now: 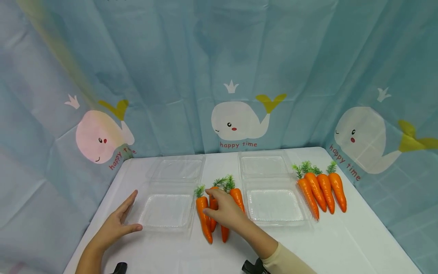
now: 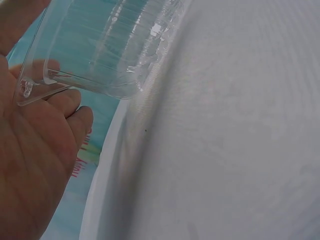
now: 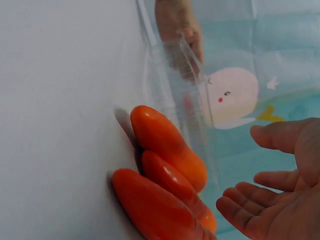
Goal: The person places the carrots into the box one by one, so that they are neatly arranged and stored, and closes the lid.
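Note:
My left hand is at the left side of a clear plastic clamshell box, whose lid lies folded back. Thumb and fingers are spread apart along that side; in the left wrist view the box's corner overlaps the palm. Several orange carrots with green tops lie side by side to the right of this box. Over them hovers my right hand, fingers extended, partly covering the middle ones. In the right wrist view its fingers are parted from the thumb with nothing between, apart from the carrots.
A second opened clear clamshell box lies right of the middle carrots. Beyond it, several more carrots lie in a row, the leftmost against the box. A blue curtain with whale prints borders the white table at the back and sides.

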`<control>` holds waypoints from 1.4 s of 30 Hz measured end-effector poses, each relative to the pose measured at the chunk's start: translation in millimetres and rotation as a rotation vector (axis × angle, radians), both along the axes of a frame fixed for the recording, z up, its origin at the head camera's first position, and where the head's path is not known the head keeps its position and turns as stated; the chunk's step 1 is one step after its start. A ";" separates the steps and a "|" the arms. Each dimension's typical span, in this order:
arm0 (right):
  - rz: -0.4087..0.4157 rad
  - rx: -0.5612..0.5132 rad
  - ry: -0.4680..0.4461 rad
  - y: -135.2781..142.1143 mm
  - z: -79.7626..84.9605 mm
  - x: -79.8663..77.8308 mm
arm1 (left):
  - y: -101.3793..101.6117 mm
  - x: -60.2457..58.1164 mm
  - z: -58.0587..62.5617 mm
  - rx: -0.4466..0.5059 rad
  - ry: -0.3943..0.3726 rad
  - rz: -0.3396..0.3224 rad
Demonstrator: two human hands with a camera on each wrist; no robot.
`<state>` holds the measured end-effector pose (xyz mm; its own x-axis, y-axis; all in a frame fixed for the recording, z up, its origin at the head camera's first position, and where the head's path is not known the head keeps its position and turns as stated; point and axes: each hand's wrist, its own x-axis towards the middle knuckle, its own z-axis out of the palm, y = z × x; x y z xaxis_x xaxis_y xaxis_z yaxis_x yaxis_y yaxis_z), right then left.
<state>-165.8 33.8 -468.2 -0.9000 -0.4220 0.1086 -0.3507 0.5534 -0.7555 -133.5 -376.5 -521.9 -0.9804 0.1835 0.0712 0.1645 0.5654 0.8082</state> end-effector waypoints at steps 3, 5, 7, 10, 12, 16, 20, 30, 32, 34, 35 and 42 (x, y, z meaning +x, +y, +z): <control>0.005 -0.030 -0.018 -3.5 -3.3 -1.3 | 1.4 0.1 0.2 -0.026 -0.005 0.019; 0.006 -0.046 -0.031 -6.4 -5.1 -1.6 | 2.3 0.4 0.4 -0.048 -0.008 0.035; 0.001 -0.047 -0.035 -9.3 -7.4 -2.1 | 3.1 1.1 1.1 -0.071 -0.012 0.050; -0.022 -0.021 -0.027 -13.0 -9.1 -1.6 | 4.5 1.3 2.4 -0.104 -0.018 0.071; -0.039 0.006 -0.019 -15.2 -10.2 -1.4 | 5.4 1.4 4.1 -0.118 -0.022 0.080; -0.056 0.017 -0.026 -19.0 -11.5 -2.0 | 7.6 2.0 8.2 -0.125 -0.023 0.084; -0.060 0.004 -0.050 -23.1 -14.1 -4.1 | 9.0 3.5 11.3 -0.123 -0.007 0.076; -0.067 0.003 -0.043 -35.3 -22.1 -6.9 | 5.2 4.6 11.7 -0.137 -0.010 0.077; -0.069 0.015 -0.025 -38.0 -22.9 -8.1 | 4.1 3.6 11.5 -0.142 -0.009 0.078; -0.076 0.026 -0.017 -40.7 -23.5 -9.1 | 3.2 2.7 10.8 -0.144 -0.005 0.083; -0.079 0.032 -0.022 -42.0 -24.0 -9.5 | 2.7 2.1 10.3 -0.140 -0.005 0.083; -0.080 0.052 -0.038 -50.8 -27.8 -9.5 | -0.1 4.1 5.8 -0.134 0.021 0.067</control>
<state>-175.2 -17.0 -495.9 -0.9343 -0.3524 0.0538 -0.2754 0.6175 -0.7368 -129.4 -376.6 -516.1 -0.9894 0.1269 0.0712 0.1389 0.6785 0.7213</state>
